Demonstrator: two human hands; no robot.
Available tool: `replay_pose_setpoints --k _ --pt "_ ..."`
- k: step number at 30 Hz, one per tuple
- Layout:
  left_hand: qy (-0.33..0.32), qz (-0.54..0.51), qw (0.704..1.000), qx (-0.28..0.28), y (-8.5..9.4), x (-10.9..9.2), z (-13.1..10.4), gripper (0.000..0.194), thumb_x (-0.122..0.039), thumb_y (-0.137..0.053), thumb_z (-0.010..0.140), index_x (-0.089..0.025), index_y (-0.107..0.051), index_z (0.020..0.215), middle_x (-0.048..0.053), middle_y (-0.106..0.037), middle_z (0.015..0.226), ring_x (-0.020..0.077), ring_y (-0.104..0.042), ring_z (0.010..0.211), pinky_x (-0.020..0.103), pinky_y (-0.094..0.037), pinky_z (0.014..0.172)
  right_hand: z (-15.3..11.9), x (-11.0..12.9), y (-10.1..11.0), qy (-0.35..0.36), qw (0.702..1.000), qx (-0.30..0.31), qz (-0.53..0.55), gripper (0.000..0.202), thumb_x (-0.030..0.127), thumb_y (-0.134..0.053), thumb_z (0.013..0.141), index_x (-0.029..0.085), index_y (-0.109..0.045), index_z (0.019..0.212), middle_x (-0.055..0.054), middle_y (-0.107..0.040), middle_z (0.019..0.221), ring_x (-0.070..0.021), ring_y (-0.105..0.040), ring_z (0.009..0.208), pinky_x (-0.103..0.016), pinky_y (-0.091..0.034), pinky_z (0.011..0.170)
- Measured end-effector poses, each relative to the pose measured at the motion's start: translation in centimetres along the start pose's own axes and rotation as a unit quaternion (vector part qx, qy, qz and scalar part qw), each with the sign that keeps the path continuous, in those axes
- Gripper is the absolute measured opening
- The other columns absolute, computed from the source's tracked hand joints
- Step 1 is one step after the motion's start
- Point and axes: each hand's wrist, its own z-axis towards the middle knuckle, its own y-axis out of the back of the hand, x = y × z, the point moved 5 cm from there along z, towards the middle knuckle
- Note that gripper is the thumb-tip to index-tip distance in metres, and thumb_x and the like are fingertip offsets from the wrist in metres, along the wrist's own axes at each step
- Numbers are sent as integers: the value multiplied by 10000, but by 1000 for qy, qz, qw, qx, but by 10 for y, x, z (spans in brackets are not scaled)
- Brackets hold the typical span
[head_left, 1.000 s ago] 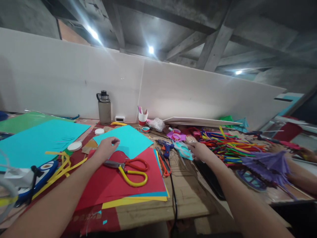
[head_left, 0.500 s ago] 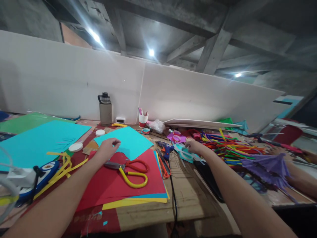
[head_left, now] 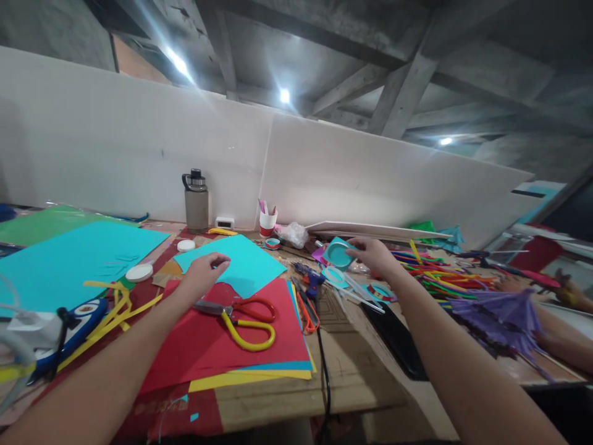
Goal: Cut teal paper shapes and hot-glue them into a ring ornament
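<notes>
My right hand (head_left: 373,254) pinches a piece of turquoise paper (head_left: 340,243) with a round ring shape on it, held above the clutter right of centre. My left hand (head_left: 206,272) hovers over the near-left edge of a turquoise sheet (head_left: 252,262), its fingers loosely curled together with nothing visible in them. Below it, scissors (head_left: 254,346) with one red and one yellow handle lie on a red sheet (head_left: 185,346). A blue glue gun (head_left: 314,281) lies between my hands, beside orange-handled scissors (head_left: 309,315). A cut turquoise ring piece (head_left: 336,276) lies under the held piece.
Several coloured pipe cleaners (head_left: 435,275) and a purple paper umbrella (head_left: 500,315) lie at right, near another person's arm (head_left: 565,330). A black phone (head_left: 396,340) rests by my right forearm. Behind stand a bottle (head_left: 197,207) and a cup (head_left: 267,222). A cable (head_left: 325,364) crosses the front edge.
My right hand has lifted a turquoise piece from the clutter and moved slightly up. More of the phone and a round piece beneath now show. My left hand has barely moved.
</notes>
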Motion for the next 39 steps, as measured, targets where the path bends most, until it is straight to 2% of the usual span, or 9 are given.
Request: replay_pose_setpoints --k 2,6,10,14,22,28,32,35,39 --pt "23 -86 996 32 -5 -4 -2 379 -469 -527 758 -167 -647 952 64 -690 948 213 -614 885 313 -472 760 -6 26 -13 35 995 36 81 344 358 -543 784 180 -653 1057 -21 -688 906 -125 -586 683 -218 -434 604" --pt "68 -285 948 127 -23 -13 -9 533 -539 -561 746 -120 -584 1074 136 -660 1029 212 -614 902 311 -473 745 -22 90 -47 79 935 139 318 386 367 -649 699 148 -660 1015 -27 -665 813 -113 -534 600 -232 -416 542" --pt "101 -402 882 225 -39 -22 -23 548 -535 -593 744 -145 -562 1128 156 -651 1053 210 -623 912 318 -474 761 -35 152 -72 148 897 196 367 338 311 -688 669 165 -668 974 -18 -647 847 -129 -553 718 -244 -435 632" --pt "96 -409 873 246 -42 -26 -30 429 -480 -674 692 -129 -636 936 120 -679 931 198 -640 811 318 -489 742 -37 189 -88 175 880 202 392 389 359 -703 658 164 -647 990 17 -579 704 -102 -495 612 -221 -394 541" --pt "116 -430 885 137 -35 -13 -22 388 -462 -706 655 -139 -640 858 68 -669 797 154 -612 649 289 -499 636 -35 180 -120 62 811 127 567 495 614 -447 800 159 -616 899 -37 -603 748 -121 -540 623 -230 -398 532" --pt "78 -342 930 113 -28 -22 -21 356 -451 -690 671 -138 -653 836 54 -670 784 163 -613 663 287 -498 621 -49 181 -124 130 853 144 484 341 527 -575 755 190 -612 798 -1 -582 701 -138 -523 634 -258 -410 577" --pt "80 -319 939 101 -25 -28 -24 340 -444 -694 667 -140 -646 813 42 -664 764 161 -608 663 272 -496 605 -53 183 -121 132 862 129 473 283 480 -616 727 204 -624 789 10 -561 658 -147 -507 624 -266 -411 574" --pt "80 -345 929 106 -26 -28 -25 361 -461 -692 669 -142 -653 834 42 -663 788 161 -610 689 282 -504 640 -53 183 -123 125 858 127 483 266 463 -613 733 199 -612 765 11 -548 659 -134 -483 611 -260 -412 576" --pt "94 -435 886 130 -30 -26 -26 379 -491 -631 729 -131 -653 847 57 -660 788 152 -608 675 308 -512 661 -51 181 -128 116 851 131 495 282 463 -606 741 182 -600 764 15 -532 663 -111 -456 585 -245 -405 562"
